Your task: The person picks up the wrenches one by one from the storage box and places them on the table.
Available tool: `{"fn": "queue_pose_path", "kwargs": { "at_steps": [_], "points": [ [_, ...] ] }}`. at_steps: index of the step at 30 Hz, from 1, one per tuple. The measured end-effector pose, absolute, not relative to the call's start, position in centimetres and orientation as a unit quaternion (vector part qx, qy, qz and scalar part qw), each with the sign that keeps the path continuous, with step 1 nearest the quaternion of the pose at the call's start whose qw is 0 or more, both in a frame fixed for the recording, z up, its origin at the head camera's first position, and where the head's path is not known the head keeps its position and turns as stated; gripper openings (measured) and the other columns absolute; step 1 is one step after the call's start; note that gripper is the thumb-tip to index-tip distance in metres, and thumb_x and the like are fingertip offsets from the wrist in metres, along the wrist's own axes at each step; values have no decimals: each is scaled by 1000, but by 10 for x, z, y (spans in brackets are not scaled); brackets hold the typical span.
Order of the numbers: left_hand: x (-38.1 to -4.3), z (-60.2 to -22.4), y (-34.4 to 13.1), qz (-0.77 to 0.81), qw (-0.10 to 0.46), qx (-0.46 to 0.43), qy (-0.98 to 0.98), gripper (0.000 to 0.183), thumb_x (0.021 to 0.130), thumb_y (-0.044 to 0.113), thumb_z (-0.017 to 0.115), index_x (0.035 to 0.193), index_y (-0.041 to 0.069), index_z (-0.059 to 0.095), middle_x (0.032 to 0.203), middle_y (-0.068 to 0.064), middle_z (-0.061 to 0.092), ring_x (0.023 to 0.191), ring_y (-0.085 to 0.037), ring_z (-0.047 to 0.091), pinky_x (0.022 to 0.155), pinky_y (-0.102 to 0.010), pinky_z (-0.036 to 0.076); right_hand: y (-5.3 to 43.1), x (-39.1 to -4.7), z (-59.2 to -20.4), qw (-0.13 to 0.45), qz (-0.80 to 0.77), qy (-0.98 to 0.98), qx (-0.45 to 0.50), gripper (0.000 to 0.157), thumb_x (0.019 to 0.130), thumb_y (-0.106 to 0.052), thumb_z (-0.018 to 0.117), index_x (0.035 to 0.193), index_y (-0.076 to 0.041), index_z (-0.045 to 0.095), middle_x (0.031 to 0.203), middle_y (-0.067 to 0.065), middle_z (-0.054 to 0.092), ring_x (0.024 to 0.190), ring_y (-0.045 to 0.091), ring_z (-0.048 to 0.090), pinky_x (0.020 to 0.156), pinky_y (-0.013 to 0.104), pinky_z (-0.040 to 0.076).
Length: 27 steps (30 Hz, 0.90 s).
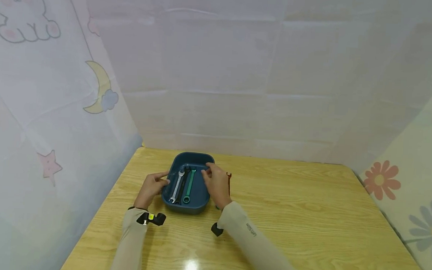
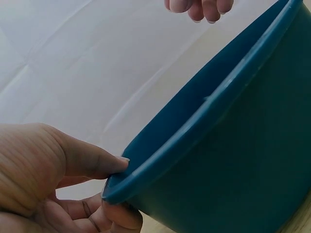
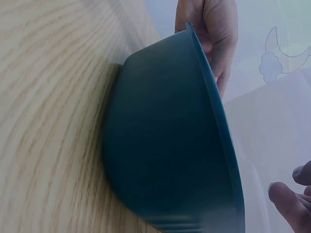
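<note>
A dark blue plastic bin [image 1: 200, 191] stands on the table, holding a silver wrench [image 1: 177, 186], a black wrench [image 1: 183, 185] and a green ratchet wrench [image 1: 189, 186] laid side by side. My left hand [image 1: 150, 190] grips its left rim, thumb [image 2: 104, 162] inside and fingers below, as the left wrist view shows. Over the bin's right edge hovers my right hand [image 1: 217, 185], fingers [image 3: 286, 201] loosely bent with nothing seen between them. Just right of that hand, a reddish wrench [image 1: 229, 179] lies on the table, partly hidden by it.
The wooden table [image 1: 299, 221] extends to the right and toward the front. A small green piece [image 1: 217, 207] shows beside the right wrist, mostly covered. A pale fabric wall [image 1: 218, 90] rises behind the table, with printed panels on both sides.
</note>
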<state>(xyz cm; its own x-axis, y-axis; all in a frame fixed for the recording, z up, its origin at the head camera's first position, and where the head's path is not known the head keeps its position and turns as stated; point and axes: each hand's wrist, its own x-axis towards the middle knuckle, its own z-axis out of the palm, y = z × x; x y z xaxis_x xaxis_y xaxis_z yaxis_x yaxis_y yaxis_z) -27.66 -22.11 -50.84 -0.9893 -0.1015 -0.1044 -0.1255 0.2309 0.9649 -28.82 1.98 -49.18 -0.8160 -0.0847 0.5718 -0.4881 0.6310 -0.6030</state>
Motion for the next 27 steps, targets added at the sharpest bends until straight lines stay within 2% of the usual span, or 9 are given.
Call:
{"fn": "queue_pose_path", "kwargs": {
  "at_steps": [8,15,23,27],
  "points": [
    [-279,-509,-221,618,9,-76,782,44,97,1,59,141,1,56,108,-29,68,88,-37,69,69,-37,59,12,-287,-493,235,392,-877,149,29,94,-17,71,119,-1,69,89,7,73,76,16,68,63,27,56],
    [-278,-509,-221,619,8,-77,781,43,97,0,60,140,0,57,106,-27,67,83,-32,69,66,-34,58,7,-288,-497,225,396,-876,157,27,93,-15,72,116,0,70,90,9,73,76,17,69,62,26,56],
    [-274,-507,-218,618,7,-76,783,43,97,1,59,141,-1,55,110,-30,65,89,-38,68,69,-37,59,2,-290,-501,208,394,-882,154,27,93,-15,72,114,0,71,90,9,74,75,16,70,61,25,55],
    [-275,-507,-219,617,7,-76,784,43,98,1,59,141,-1,55,110,-30,64,89,-37,68,69,-38,58,-1,-290,-501,207,389,-884,157,26,92,-15,73,114,-1,71,89,8,74,73,14,69,60,23,54]
  ]
}}
